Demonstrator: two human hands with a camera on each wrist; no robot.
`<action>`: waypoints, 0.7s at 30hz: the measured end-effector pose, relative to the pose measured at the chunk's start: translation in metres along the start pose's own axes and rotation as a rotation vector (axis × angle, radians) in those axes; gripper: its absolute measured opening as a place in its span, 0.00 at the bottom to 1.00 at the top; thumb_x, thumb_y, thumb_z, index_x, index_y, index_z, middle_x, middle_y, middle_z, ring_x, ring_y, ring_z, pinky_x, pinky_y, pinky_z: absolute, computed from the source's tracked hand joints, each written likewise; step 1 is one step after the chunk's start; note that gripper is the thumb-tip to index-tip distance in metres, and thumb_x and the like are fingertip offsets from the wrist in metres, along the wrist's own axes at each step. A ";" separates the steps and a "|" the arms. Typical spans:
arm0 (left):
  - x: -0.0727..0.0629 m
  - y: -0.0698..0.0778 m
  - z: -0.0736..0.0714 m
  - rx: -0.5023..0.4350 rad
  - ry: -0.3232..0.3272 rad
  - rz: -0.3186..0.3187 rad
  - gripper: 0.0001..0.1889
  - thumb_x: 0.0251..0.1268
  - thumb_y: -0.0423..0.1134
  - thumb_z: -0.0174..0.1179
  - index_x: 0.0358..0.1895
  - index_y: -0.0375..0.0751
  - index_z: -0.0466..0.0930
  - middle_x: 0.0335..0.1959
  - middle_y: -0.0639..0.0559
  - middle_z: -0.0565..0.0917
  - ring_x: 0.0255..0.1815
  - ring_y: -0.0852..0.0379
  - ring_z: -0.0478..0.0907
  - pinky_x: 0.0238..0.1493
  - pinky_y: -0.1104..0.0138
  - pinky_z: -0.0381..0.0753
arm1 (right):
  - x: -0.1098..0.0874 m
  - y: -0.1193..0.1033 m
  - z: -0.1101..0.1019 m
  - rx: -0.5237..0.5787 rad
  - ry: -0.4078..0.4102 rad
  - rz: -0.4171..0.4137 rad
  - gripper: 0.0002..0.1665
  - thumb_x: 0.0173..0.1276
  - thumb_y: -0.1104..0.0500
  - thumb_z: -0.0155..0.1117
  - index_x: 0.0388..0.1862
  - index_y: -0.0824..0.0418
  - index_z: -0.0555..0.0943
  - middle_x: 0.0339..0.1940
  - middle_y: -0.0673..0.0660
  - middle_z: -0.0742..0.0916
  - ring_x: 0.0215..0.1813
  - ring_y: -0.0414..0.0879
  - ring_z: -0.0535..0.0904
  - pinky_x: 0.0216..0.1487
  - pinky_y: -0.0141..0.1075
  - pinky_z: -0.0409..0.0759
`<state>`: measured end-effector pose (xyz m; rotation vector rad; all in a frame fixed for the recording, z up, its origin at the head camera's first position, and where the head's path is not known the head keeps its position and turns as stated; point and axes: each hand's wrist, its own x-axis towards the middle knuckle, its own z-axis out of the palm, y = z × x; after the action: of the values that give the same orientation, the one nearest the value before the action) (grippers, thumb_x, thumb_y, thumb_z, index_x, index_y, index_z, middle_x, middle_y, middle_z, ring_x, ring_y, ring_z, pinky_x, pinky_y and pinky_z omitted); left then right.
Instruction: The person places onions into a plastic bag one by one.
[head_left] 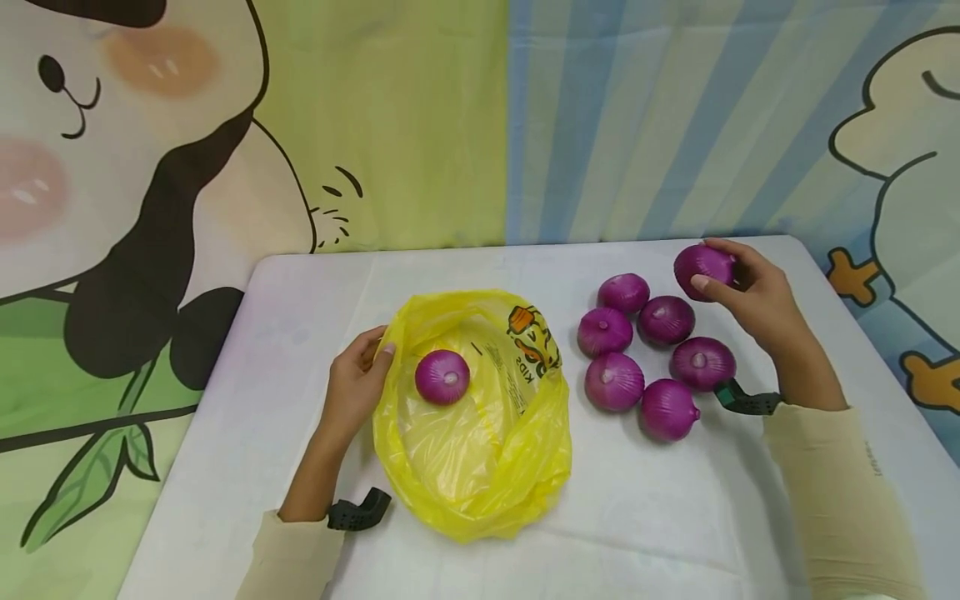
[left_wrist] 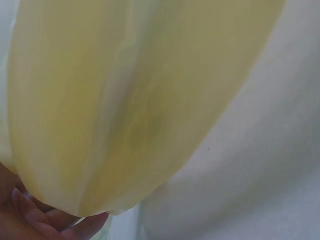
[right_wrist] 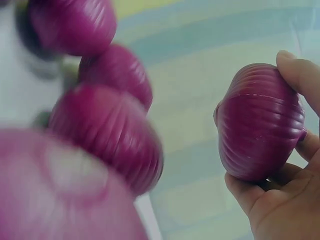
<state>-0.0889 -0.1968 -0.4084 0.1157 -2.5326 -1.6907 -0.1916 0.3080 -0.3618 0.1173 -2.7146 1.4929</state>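
panda drawing (head_left: 168, 200): on the backdrop at the far left, toward 10 o'clock of the scene, with green leaves below it.
surface (head_left: 255, 392): white, running beneath the bag and the onions.
left sleeve (head_left: 292, 558): beige, entering at 7 o'clock, a black wrist device (head_left: 360, 510) beside its cuff.
left hand (head_left: 355, 383): its grip is clenched on the yellow bag, pinching the rim at 10 o'clock.
yellow bag (head_left: 450, 515): mouth spread wide toward the camera, thin film crumpled, a printed cartoon figure and the word "kids" inside at 1 to 2 o'clock.
bagged onion (head_left: 442, 377): purple, lying inside the bag, off its middle toward 10 to 11 o'clock.
six loose onions (head_left: 614, 382): purple, clustered on the surface at 2 to 3 o'clock from the bag, well apart from it.
held onion (head_left: 702, 271): purple, at 1 o'clock from the cluster, apart from it.
right hand (head_left: 761, 300): at 4 o'clock of that onion, its grip grasping it between thumb and fingers.
right sleeve (head_left: 832, 492): beige, entering at 5 o'clock.
white bird drawing (head_left: 922, 225): on the backdrop at the far right, orange feet below.
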 end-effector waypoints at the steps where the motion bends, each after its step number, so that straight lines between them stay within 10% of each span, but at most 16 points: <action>1: 0.001 -0.003 0.000 -0.001 0.002 0.007 0.21 0.75 0.45 0.53 0.65 0.43 0.73 0.56 0.44 0.81 0.55 0.49 0.78 0.56 0.56 0.77 | -0.001 -0.003 0.002 0.021 0.006 -0.011 0.37 0.69 0.50 0.65 0.74 0.45 0.65 0.65 0.63 0.72 0.59 0.49 0.71 0.42 0.19 0.75; 12: 0.001 -0.009 0.001 -0.002 -0.001 0.032 0.23 0.74 0.51 0.53 0.65 0.44 0.73 0.55 0.46 0.82 0.54 0.52 0.79 0.53 0.59 0.79 | -0.004 -0.032 0.026 0.309 -0.026 -0.122 0.31 0.69 0.63 0.64 0.71 0.53 0.71 0.58 0.55 0.77 0.55 0.44 0.74 0.47 0.22 0.76; 21: 0.001 -0.007 0.001 -0.002 -0.003 0.033 0.23 0.74 0.51 0.53 0.65 0.46 0.73 0.54 0.48 0.82 0.52 0.53 0.80 0.53 0.59 0.79 | -0.006 -0.053 0.045 0.315 -0.103 -0.125 0.32 0.69 0.60 0.64 0.71 0.51 0.69 0.64 0.57 0.75 0.61 0.45 0.72 0.55 0.24 0.73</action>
<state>-0.0904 -0.1991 -0.4154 0.0716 -2.5203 -1.6829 -0.1814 0.2418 -0.3418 0.3749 -2.4671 1.9101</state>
